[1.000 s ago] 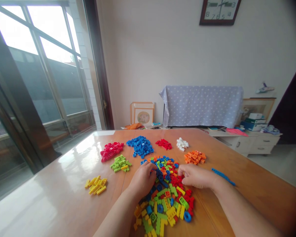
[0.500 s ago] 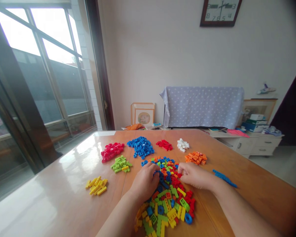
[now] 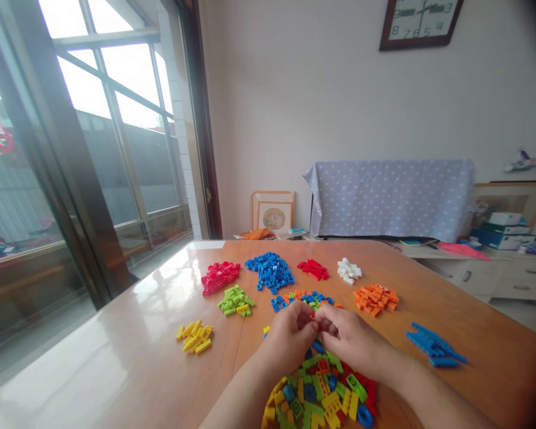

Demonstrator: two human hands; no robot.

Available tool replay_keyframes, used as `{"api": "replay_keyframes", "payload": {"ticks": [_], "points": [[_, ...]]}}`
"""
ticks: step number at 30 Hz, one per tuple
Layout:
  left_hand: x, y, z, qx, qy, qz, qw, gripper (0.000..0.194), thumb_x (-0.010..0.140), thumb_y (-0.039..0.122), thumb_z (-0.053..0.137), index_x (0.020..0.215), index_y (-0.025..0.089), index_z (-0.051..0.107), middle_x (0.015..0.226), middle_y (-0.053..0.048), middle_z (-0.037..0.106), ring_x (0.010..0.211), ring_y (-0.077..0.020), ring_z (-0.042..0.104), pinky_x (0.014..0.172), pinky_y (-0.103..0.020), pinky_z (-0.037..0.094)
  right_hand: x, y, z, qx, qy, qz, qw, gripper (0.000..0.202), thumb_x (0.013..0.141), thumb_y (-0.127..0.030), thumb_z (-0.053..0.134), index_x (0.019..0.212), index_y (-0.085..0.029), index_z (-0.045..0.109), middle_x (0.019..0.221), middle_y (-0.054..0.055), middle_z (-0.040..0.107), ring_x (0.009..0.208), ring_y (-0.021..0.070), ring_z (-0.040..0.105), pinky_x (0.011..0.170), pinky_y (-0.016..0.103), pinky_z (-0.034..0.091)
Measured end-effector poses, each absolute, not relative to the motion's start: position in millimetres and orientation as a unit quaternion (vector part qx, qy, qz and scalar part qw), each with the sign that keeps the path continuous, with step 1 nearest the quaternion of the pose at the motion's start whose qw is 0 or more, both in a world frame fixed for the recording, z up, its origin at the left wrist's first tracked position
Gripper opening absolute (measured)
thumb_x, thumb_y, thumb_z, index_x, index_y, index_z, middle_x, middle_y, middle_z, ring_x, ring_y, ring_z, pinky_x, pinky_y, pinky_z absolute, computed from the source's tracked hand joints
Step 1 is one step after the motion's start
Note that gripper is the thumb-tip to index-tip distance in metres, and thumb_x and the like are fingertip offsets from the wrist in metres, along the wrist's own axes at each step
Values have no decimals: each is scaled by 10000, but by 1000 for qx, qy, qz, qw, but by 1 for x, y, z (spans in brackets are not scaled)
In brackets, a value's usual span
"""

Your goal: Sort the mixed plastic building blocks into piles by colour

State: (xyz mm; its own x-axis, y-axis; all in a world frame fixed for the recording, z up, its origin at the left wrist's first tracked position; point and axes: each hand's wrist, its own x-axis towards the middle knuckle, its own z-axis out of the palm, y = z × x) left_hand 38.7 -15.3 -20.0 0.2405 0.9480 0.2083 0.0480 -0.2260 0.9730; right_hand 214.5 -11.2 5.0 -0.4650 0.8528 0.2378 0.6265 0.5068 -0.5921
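My left hand [image 3: 292,333] and my right hand [image 3: 346,333] meet over a mixed pile of toy building bricks [image 3: 326,390]. Both have curled fingers, and their fingertips come together at the pile's middle. A bit of red shows between them, but whether it is held or lies in the pile I cannot tell. Green, yellow, red and blue bricks and blue rings spread out below the wrists. Beyond the fingers, the far part of the pile shows small blue, orange and green pieces. The hands cover its centre.
Around the wooden table [image 3: 138,363] lie sorted heaps: yellow bricks [image 3: 195,337], light green bricks [image 3: 234,301], pinkish-red pieces [image 3: 220,277], blue pieces [image 3: 270,271], red bricks [image 3: 312,269], white pieces [image 3: 349,271], orange bricks [image 3: 376,299] and long blue pieces [image 3: 433,344].
My right hand has moved left to meet my left hand, covering the pile's middle. The view has turned a little, so the table's things sit further right.
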Motion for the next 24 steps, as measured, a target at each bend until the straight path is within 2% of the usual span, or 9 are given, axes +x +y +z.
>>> {"api": "replay_keyframes", "payload": {"ticks": [5, 12, 24], "points": [[37, -14, -13, 560, 387, 502, 533, 177, 732, 232, 707, 836, 169, 578, 738, 5, 611, 681, -117, 558, 611, -213, 405, 211, -10, 0, -436, -823, 230, 282, 40, 866, -213, 537, 874, -227, 574, 757, -14, 639, 682, 137, 582, 604, 235, 413], [32, -13, -9, 462, 376, 524, 608, 348, 647, 288, 820, 868, 153, 588, 752, 7, 615, 652, -102, 580, 643, -221, 444, 210, -9, 1, -453, -800, 230, 320, 85, 865, -254, 563, 941, -229, 592, 800, 0, 663, 717, 148, 619, 633, 240, 465], [31, -13, -5, 425, 378, 527, 631, 355, 646, 291, 835, 857, 156, 584, 752, -5, 645, 701, -127, 634, 678, -236, 490, 208, -9, -2, -440, -811, 193, 334, 46, 891, -272, 545, 906, -238, 572, 782, -4, 638, 681, 145, 579, 619, 248, 438]]}}
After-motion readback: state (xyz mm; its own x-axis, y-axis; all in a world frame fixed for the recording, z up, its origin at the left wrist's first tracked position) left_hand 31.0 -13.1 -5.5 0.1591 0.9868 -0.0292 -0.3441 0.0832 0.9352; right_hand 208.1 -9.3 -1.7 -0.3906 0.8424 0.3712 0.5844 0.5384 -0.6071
